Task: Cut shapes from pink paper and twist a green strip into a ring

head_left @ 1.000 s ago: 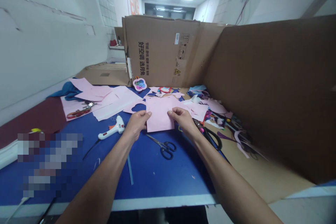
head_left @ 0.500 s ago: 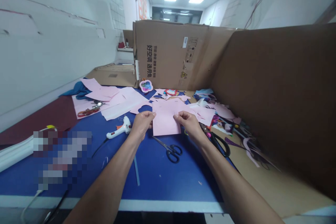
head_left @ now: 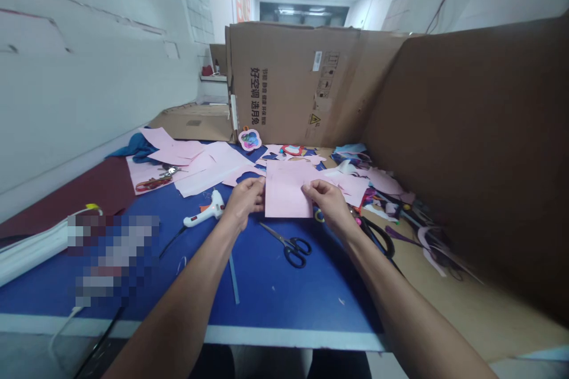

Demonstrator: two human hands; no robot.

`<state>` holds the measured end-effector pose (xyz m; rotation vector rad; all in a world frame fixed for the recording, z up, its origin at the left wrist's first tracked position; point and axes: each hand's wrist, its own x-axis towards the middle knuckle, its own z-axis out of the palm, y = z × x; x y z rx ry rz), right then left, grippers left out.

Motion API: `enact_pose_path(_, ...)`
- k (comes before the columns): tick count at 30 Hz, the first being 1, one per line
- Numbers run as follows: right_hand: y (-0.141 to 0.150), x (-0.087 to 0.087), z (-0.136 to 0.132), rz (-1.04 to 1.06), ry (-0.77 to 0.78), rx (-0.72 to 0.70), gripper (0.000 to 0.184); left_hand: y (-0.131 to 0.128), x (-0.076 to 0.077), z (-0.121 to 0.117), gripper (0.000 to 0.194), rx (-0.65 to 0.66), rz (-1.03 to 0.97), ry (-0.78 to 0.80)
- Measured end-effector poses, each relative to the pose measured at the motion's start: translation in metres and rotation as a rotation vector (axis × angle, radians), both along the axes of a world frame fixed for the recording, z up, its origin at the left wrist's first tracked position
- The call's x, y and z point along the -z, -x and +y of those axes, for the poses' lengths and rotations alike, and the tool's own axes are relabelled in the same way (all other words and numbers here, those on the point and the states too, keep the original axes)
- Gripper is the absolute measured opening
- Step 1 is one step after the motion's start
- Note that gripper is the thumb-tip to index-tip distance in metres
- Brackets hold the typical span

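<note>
Both of my hands hold a rectangular sheet of pink paper [head_left: 287, 190] just above the blue tabletop [head_left: 267, 290]. My left hand [head_left: 245, 201] pinches its left edge, and my right hand [head_left: 326, 207] grips its lower right corner. Below the sheet lie black-handled scissors [head_left: 291, 247]. A white hot glue gun [head_left: 207, 211] rests to the left of my left hand. A second pair of black scissors [head_left: 377, 235] lies partly hidden beyond my right wrist.
Loose pink sheets [head_left: 207, 169] and paper scraps cover the far table. Cardboard panels [head_left: 466, 130] wall the right and back. A blue cloth [head_left: 137, 148] lies far left, and a pixelated patch hides the near left of the table.
The view has shifted slightly. My right hand has moved farther right along the sheet, and the two hands now stand wider apart. The sheet stays held in both hands.
</note>
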<state>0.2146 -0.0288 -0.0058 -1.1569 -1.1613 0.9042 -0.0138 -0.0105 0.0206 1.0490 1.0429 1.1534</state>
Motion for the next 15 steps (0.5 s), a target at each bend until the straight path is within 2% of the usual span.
enact_pose_path(3, 0.001, 0.0, 0.0, 0.026, -0.012, -0.007, 0.045, -0.002, 0.001, -0.003, 0.043, 0.138, 0.049, 0.003)
enact_pose_path(5, 0.001, 0.0, 0.001, 0.045, -0.012, -0.006, 0.044, -0.003, 0.004, -0.004, 0.043, 0.181, 0.056, -0.012)
enact_pose_path(15, 0.0, 0.001, 0.003, 0.091, -0.026, 0.019, 0.044, -0.007, 0.011, -0.002, 0.021, 0.205, 0.064, -0.029)
